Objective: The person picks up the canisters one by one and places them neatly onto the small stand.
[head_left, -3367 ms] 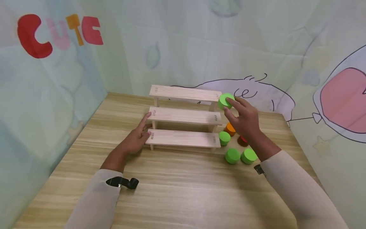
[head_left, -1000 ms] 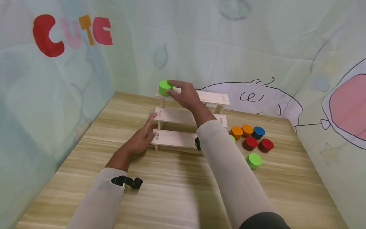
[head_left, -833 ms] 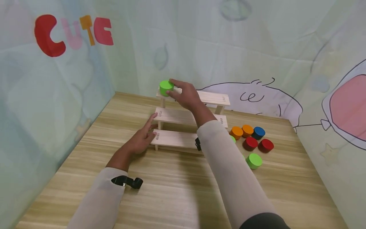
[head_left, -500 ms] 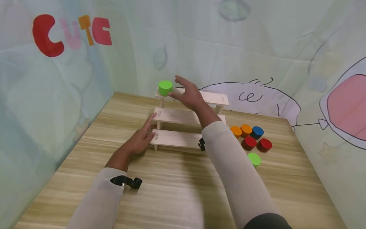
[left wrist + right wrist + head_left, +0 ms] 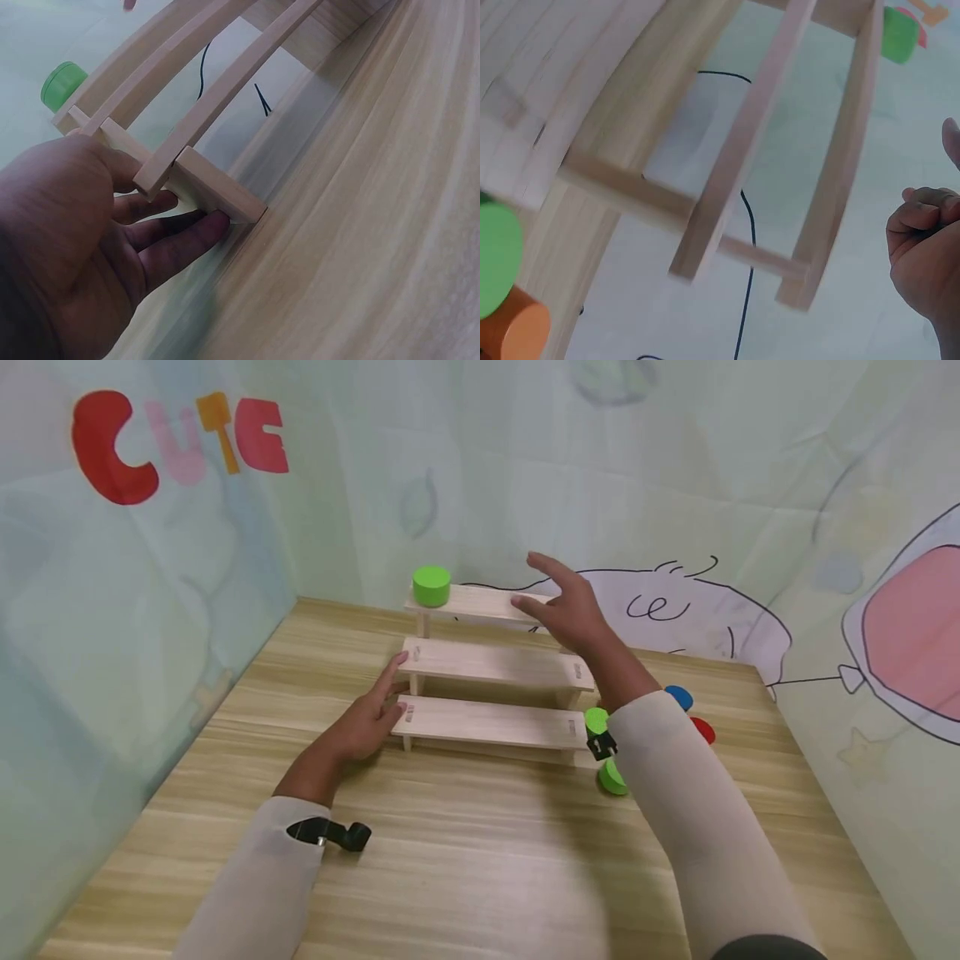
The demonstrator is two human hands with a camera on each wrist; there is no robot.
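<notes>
Since the earlier frames, the right hand (image 5: 573, 610) had let go of the green block (image 5: 431, 586) and drifted right, fingers loosely spread and holding nothing. That block stood at the left end of the wooden stepped shelf's (image 5: 491, 662) top tier. The left hand (image 5: 366, 722) lay open, fingers straight against the shelf's lower left end. More blocks (image 5: 609, 750) sat on the table (image 5: 465, 860) by the right sleeve.

Wooden stepped rack (image 5: 735, 176) close up, green cylinder (image 5: 897, 34) on top step, right hand (image 5: 928, 259) beside

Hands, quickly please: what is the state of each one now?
Left hand: open, straight fingers touching the left end of the wooden step shelf.
Right hand: open, holding nothing, above the shelf.
</notes>
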